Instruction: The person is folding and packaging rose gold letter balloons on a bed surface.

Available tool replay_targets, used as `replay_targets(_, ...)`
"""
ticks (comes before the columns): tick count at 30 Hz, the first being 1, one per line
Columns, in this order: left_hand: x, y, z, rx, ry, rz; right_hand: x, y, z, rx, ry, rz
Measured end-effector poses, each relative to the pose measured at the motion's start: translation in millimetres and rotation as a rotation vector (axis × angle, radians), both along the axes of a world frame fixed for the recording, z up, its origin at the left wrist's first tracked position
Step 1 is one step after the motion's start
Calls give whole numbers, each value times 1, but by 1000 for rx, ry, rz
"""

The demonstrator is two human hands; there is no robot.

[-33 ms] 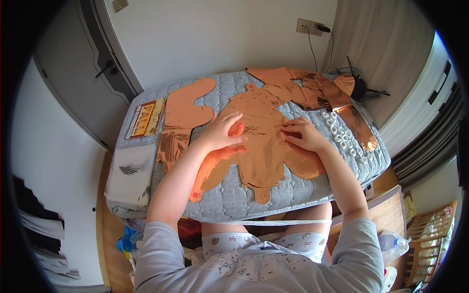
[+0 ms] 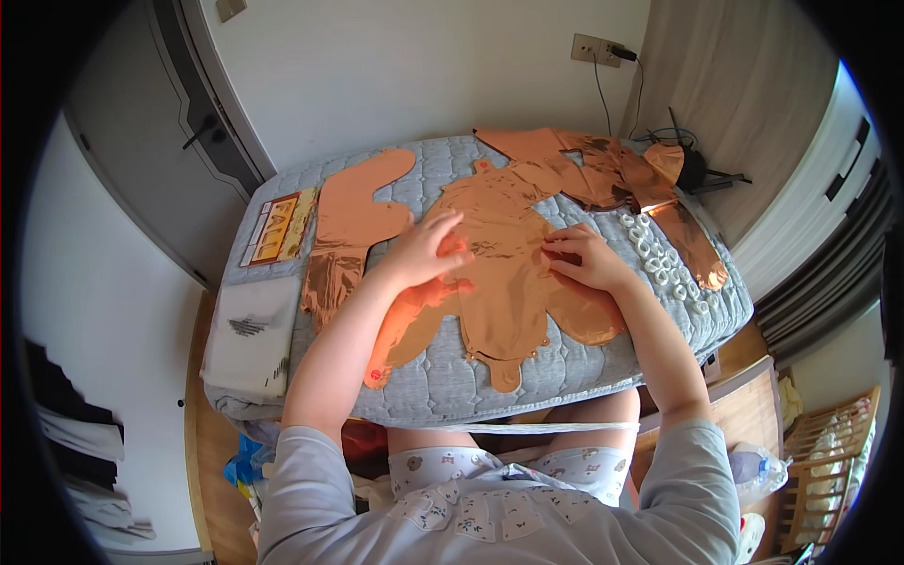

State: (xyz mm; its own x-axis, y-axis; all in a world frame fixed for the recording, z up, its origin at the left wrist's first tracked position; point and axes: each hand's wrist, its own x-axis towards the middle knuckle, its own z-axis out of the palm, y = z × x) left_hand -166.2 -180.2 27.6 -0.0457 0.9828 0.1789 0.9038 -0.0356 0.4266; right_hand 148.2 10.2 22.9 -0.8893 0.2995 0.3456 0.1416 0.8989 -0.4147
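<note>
A flat, uninflated copper-coloured foil balloon (image 2: 499,311) with rounded lobes lies spread over the bed in front of me. Above its left side is my left hand (image 2: 428,252), thumb and fingers apart, nothing held; its orange reflection shows in the foil. My right hand (image 2: 586,256) is at the balloon's right edge, its bent fingers closed on the foil there. Another flat foil balloon (image 2: 353,202), boot-like in outline, lies left of my left hand. Farther back on the right, more crumpled copper foil balloons (image 2: 603,169) overlap.
Several small white rolls (image 2: 659,264) lie right of my right hand. A printed card (image 2: 280,226) and a white plastic sheet or bag (image 2: 250,330) lie on the bed's left side. A black device with antennas (image 2: 694,168) stands at the back right corner of the quilted mattress (image 2: 433,400).
My left hand has lifted slightly off the foil and away from me. My right hand stays at the balloon's right edge.
</note>
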Motion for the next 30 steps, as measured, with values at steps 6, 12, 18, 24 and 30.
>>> replay_targets(6, -20, -12, 10, -36, -362, 33, -2, 5, -3, 6, 40, 43)
replay_targets(12, -20, -17, 16, -116, 15, 41, -4, 8, -4, 30, 21, 60)
replay_targets(18, -12, -16, 9, -99, 19, -3, -4, 6, -3, 101, -3, 58)
replay_targets(24, 6, -19, 9, -204, 75, -81, -3, 8, -7, 41, -2, 42)
replay_targets(30, 5, -23, 11, -200, 9, -109, 0, 7, -9, 26, -6, 39)
